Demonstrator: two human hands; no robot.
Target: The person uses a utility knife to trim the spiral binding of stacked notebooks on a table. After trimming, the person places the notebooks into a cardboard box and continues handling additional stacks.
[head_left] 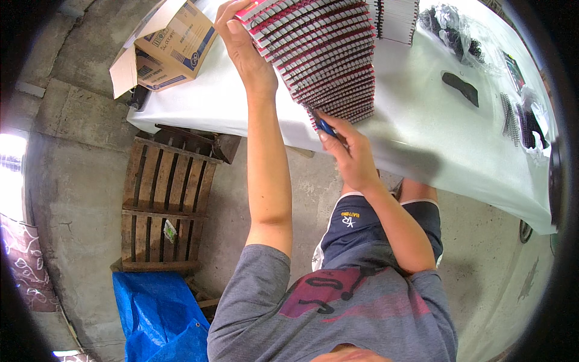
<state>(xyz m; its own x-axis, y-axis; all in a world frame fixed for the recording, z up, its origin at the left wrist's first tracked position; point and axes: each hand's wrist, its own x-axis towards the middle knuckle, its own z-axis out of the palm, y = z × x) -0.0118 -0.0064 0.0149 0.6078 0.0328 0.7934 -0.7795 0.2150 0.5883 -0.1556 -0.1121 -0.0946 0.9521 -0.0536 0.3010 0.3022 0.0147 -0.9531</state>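
A tall stack of spiral-bound notebooks [329, 57] stands at the table's near edge, its rows of dark coils facing me. Resting against the stack's far left corner is my left hand [244, 51], thumb toward me and the other fingers partly cut off by the frame's edge. My right hand [353, 154] is closed around a small blue-handled tool [326, 127], apparently pliers or cutters. The dark tip of the tool meets the coil ends at the stack's lower left corner. Whether its jaws are on a coil is too small to tell.
An open cardboard box [175, 48] sits on the white-covered table [416, 120] at left. More bound notebooks [396, 21] stand behind the stack. To the right lie a black flat piece [461, 89], plastic bags [452, 33] and loose black coils [531, 127]. A wooden pallet [166, 205] and blue tarp [157, 317] are at left.
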